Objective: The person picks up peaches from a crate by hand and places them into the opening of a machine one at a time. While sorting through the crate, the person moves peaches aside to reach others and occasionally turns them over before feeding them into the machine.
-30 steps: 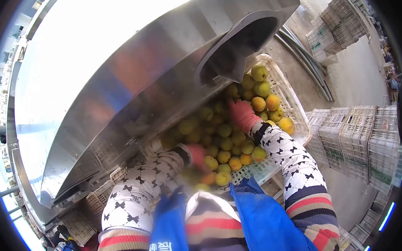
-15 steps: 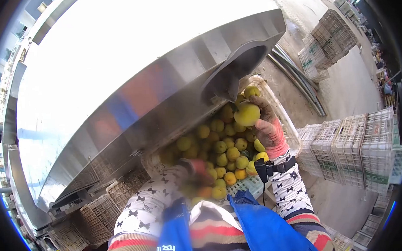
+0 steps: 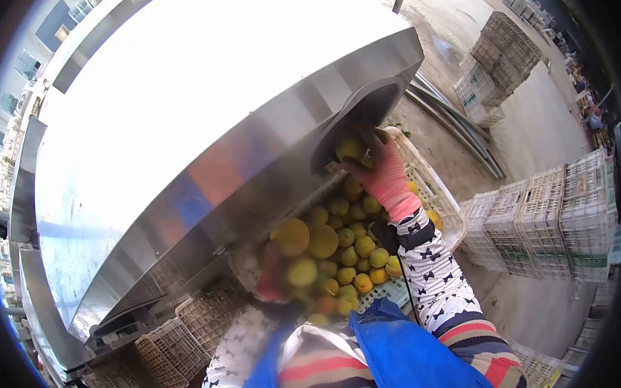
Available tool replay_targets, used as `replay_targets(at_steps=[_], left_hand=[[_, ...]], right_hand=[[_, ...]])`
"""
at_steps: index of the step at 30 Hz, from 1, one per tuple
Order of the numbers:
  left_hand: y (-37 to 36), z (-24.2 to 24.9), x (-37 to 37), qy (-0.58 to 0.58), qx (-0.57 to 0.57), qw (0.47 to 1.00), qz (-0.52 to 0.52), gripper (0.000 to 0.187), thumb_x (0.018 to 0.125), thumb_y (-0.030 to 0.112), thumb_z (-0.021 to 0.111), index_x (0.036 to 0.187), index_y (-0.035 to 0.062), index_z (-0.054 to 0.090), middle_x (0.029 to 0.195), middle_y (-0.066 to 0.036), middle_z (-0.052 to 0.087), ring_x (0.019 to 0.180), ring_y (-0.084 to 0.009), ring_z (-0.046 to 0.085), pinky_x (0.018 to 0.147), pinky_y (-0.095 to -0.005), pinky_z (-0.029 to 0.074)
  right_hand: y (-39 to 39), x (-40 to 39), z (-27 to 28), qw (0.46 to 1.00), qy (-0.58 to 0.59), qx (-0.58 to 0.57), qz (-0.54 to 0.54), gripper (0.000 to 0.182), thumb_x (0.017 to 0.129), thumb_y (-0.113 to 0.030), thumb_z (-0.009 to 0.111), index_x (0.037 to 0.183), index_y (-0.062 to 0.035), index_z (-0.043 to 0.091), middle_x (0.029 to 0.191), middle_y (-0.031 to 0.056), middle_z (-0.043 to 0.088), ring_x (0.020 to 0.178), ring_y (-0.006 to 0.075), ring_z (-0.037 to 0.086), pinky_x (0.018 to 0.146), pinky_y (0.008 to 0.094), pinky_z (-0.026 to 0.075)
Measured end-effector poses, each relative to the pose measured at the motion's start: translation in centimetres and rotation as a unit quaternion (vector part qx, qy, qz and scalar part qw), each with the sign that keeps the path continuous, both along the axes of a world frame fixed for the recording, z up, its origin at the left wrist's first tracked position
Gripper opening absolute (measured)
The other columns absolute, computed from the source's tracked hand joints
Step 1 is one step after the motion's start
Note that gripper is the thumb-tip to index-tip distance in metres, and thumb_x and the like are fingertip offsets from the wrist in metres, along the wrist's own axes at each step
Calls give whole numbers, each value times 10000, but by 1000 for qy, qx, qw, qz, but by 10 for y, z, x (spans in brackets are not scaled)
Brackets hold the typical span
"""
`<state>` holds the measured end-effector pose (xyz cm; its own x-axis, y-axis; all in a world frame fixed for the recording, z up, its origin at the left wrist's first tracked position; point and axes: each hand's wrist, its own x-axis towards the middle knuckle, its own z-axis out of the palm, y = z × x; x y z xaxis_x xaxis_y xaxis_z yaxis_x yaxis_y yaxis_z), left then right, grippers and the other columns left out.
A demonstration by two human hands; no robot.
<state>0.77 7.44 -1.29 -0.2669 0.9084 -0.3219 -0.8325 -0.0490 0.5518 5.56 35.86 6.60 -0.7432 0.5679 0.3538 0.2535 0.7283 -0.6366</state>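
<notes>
My right hand [image 3: 375, 165], in a pink-cuffed glove with dark fingers, is closed round a yellow-green fruit [image 3: 350, 148] at the mouth of the grey chute [image 3: 389, 93]. My left hand [image 3: 274, 277], gloved and blurred, is at the left of the crate, with larger-looking yellow-green fruits [image 3: 321, 242] held up at its fingers. Its fingertips are mostly hidden by these fruits and the blur. Below both hands, a pale plastic crate [image 3: 441, 201] holds many round yellow-green fruits [image 3: 365, 246], some tinged orange.
A large steel machine with a bright white top [image 3: 201, 81] fills the upper left. Stacked crates [image 3: 533, 219] stand at the right, and more crates [image 3: 168, 356] at the lower left. Metal rails [image 3: 456, 128] lie on the floor beyond the crate.
My right hand has moved up and left with its fruit, from over the crate to the chute mouth. My left hand has shifted left, and larger-looking fruits now show at it.
</notes>
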Motion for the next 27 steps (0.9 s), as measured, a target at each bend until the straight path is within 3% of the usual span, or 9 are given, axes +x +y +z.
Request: replay_targets(at_steps=[4, 7, 10, 15, 17, 18, 20, 23, 27], left_hand=[[22, 50, 10, -43, 18, 991, 125, 991, 750, 885, 475, 1261, 38, 541, 1054, -173, 653, 722, -265, 677, 588, -389, 575], [26, 50, 4, 20, 8, 992, 123, 983, 757, 903, 420, 1229, 50, 551, 1024, -171, 649, 703, -261, 666, 552, -385, 559], [27, 39, -3, 68, -30, 995, 62, 977, 772, 908, 374, 1224, 61, 555, 1029, -173, 649, 728, -264, 665, 569, -385, 557], [39, 48, -2, 75, -20, 990, 116, 1024, 786, 909, 338, 1303, 49, 542, 1165, -186, 630, 926, -287, 661, 759, -404, 558], [54, 76, 5, -32, 85, 985, 150, 1046, 790, 906, 339, 1335, 34, 529, 1242, -187, 606, 1051, -296, 637, 880, -416, 536], [56, 73, 7, -30, 104, 980, 169, 1051, 792, 902, 344, 1342, 25, 525, 1269, -185, 596, 1103, -298, 618, 929, -422, 517], [58, 43, 7, 55, 90, 973, 204, 1059, 796, 896, 359, 1347, 6, 520, 1310, -180, 578, 1194, -299, 577, 1014, -433, 476], [69, 87, 5, 123, 97, 973, 171, 1044, 804, 876, 398, 1339, -12, 523, 1317, -175, 576, 1215, -291, 568, 1046, -435, 459], [64, 77, 2, 59, 105, 982, 146, 1014, 813, 842, 457, 1336, -24, 521, 1322, -179, 573, 1212, -290, 570, 1048, -433, 456]], right_hand=[[-13, 3, 11, 998, -54, 10, -40, 709, 714, -237, 816, 1354, -105, 541, 1186, 210, 577, 1079, 392, 589, 908, 457, 499], [-24, 0, 11, 996, -54, 49, -60, 707, 706, -205, 811, 1352, -105, 540, 1166, 211, 577, 1077, 385, 591, 907, 456, 504], [-1, -55, -31, 976, 13, 204, -71, 693, 713, -192, 813, 1338, -69, 542, 1187, 197, 566, 1084, 345, 604, 895, 428, 518], [-19, 3, 26, 986, 68, 149, 25, 779, 756, -257, 841, 1392, -1, 471, 1236, 143, 551, 1094, 244, 600, 932, 353, 496], [-43, 33, 28, 980, 19, -176, 90, 860, 755, -296, 857, 1437, 3, 428, 1261, 127, 544, 1134, 233, 585, 972, 347, 475], [-52, 40, 22, 935, 22, -336, 116, 896, 747, -318, 864, 1449, 10, 412, 1286, 121, 532, 1163, 228, 569, 992, 345, 461], [-64, 50, 4, 766, 25, -624, 154, 970, 732, -360, 879, 1472, 24, 381, 1336, 108, 509, 1221, 217, 538, 1032, 342, 435], [-54, 57, -6, 884, 100, -418, 184, 1009, 703, -377, 895, 1465, 42, 384, 1394, 108, 481, 1270, 207, 496, 1072, 336, 400], [-60, 63, 6, 889, 74, -410, 190, 982, 683, -412, 890, 1464, -32, 432, 1352, 115, 481, 1264, 231, 489, 1058, 364, 413]])
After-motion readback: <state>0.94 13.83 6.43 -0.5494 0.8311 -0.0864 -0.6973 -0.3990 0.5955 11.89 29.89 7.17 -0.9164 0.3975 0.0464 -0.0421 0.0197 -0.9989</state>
